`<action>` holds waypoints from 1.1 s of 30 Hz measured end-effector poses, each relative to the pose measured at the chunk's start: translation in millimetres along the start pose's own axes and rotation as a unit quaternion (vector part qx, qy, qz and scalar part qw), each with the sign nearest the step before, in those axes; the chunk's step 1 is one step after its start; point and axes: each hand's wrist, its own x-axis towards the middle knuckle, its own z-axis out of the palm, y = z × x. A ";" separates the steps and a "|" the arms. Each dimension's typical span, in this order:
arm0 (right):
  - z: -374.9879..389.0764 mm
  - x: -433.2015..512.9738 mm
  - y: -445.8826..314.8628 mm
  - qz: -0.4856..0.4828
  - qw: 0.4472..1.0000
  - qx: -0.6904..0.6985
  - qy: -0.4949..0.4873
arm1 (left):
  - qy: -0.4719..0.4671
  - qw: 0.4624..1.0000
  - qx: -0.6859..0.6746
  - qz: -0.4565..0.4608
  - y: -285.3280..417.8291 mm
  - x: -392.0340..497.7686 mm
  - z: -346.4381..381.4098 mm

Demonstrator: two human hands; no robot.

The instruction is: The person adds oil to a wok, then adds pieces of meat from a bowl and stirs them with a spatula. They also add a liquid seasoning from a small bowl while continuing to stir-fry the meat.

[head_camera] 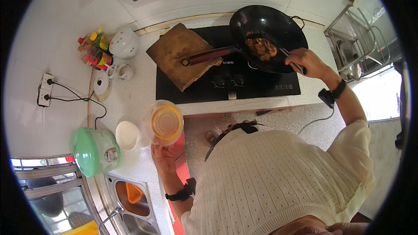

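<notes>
A black wok [258, 19] stands on the right side of the black glass cooktop [261, 88], with cooked food [261, 47] heaped in it. My right hand [307, 62] grips the handle of a cooking utensil [289, 55], whose head is hidden in or behind the food. At the counter's front edge, my left hand [163, 153] has its fingers on the rim of a clear plastic bowl [166, 122] with an orange, oily film inside. The wok's wooden handle [212, 55] points left over a brown sheet of cardboard [178, 50] lying on the cooktop.
Left of the plastic bowl are a white bowl [127, 136] and a rice cooker with a green lid [89, 151]. Sauce bottles [98, 50], a lidded white pot [125, 43] and small cups [125, 71] line the back left. A sink [147, 182] lies lower left; a metal rack [356, 42] stands right.
</notes>
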 end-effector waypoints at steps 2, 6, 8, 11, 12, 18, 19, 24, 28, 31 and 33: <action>-21.5 -9.1 -21.6 -0.004 1.000 -0.018 -0.011 | -0.008 1.000 -0.023 0.004 -3.3 2.9 -0.9; -51.8 -26.5 -57.1 0.025 1.000 -0.004 0.005 | 0.025 0.999 -0.021 -0.004 -3.1 9.2 -0.5; -49.4 -29.9 -60.8 0.035 0.999 0.010 -0.013 | 0.003 1.000 -0.020 0.006 -2.0 11.3 1.9; -25.7 -25.3 -47.0 0.062 0.996 0.024 -0.060 | -0.012 1.000 0.009 0.008 -0.7 14.6 8.5; -18.3 -21.5 -37.1 0.063 0.997 0.012 -0.030 | -0.013 0.999 0.028 0.011 0.2 15.3 11.0; -9.4 -19.7 -11.3 0.146 0.984 0.018 0.103 | -0.033 0.999 -0.005 0.014 4.1 16.8 16.9; -10.4 -18.7 -10.9 0.168 0.975 0.060 0.133 | -0.027 1.000 -0.008 0.007 4.1 16.8 16.0; 7.4 -2.7 -11.2 0.153 0.952 0.157 0.214 | -0.023 1.000 -0.015 0.006 2.0 18.1 9.6; 17.3 -7.7 -13.4 0.204 0.929 0.254 0.174 | -0.038 0.999 -0.007 0.008 3.7 17.5 3.6; 13.9 -17.7 -13.7 0.241 0.912 0.287 0.163 | -0.037 0.999 -0.001 -0.002 3.2 17.8 0.4; 13.6 -19.9 -11.6 0.204 0.938 0.205 0.191 | -0.027 1.000 -0.005 -0.002 0.2 17.9 0.2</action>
